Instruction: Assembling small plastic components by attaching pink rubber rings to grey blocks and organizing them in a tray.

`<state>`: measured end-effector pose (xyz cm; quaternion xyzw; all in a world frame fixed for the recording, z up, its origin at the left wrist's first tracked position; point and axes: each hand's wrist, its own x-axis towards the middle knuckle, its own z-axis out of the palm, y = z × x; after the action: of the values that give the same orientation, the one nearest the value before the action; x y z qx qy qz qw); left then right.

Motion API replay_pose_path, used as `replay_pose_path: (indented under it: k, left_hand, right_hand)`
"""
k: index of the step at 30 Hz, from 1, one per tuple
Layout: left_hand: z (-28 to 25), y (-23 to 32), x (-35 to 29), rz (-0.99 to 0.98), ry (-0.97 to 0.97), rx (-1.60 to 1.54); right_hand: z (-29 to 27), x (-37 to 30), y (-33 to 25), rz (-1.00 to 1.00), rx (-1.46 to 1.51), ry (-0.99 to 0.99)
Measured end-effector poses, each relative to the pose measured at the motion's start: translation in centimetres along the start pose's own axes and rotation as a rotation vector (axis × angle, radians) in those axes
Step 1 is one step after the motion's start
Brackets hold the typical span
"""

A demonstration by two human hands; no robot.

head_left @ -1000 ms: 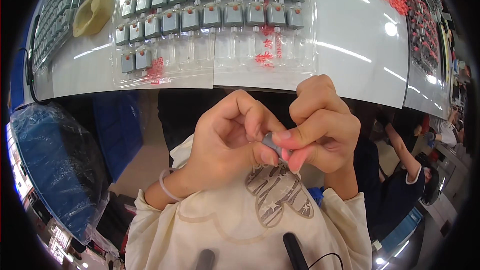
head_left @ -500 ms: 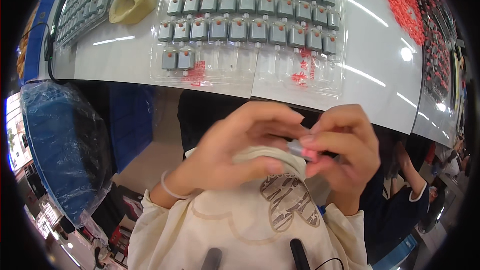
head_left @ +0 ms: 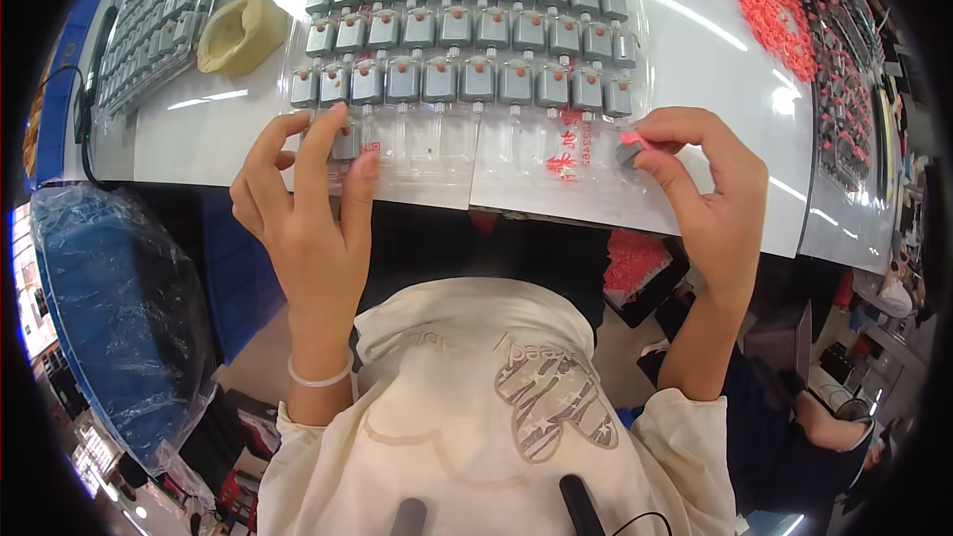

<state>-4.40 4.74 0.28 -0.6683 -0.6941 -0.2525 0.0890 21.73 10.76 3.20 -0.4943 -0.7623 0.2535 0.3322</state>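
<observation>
My left hand [head_left: 313, 184] reaches over the near left end of a clear plastic tray [head_left: 427, 174]. Its fingers are apart, with the index finger and thumb on either side of a small grey block-shaped motor [head_left: 345, 141]; whether they touch it I cannot tell. Rows of similar grey motors [head_left: 441, 79], each with an orange-brown dot, fill the tray's farther pockets. At the tray's right edge my right hand [head_left: 717, 174] pinches a small grey motor with a pink-red piece [head_left: 629, 147] between thumb and fingers. My left fingers hide part of the tray's corner.
A yellowish ring-shaped roll [head_left: 241, 35] and a second tray of motors [head_left: 164, 25] stand at the far left. Pink-red pieces [head_left: 759, 0] lie heaped at the far right, beside motors with red parts [head_left: 844, 89]. A plastic-wrapped blue bin [head_left: 114, 308] stands left below the table.
Both hands have parted from in front of my chest. The left has moved forward to the tray's motors; the right has carried the small pink-and-grey piece forward to the tray's right edge.
</observation>
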Motion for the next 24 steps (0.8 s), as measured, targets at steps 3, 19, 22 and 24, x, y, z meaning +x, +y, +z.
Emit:
replay_pose_path:
  k: [3,19,22,24]
  left_hand:
    - [0.2,0.3,0.4,0.014,0.09,-0.106]
    - [-3.4,1.0,0.0,-0.763,-0.336,-1.724]
    - [-3.5,1.9,-1.1,-0.747,-0.414,-1.823]
    - [-2.6,1.8,-2.5,-0.521,-0.404,-1.77]
  right_hand:
    - [0.0,0.0,0.4,-0.018,-0.031,-0.024]
    - [-10.1,11.5,10.6,0.127,-0.259,0.0]
    - [-9.1,13.3,12.2,0.163,-0.339,0.105]
    - [-8.5,14.2,12.4,0.18,-0.344,0.074]
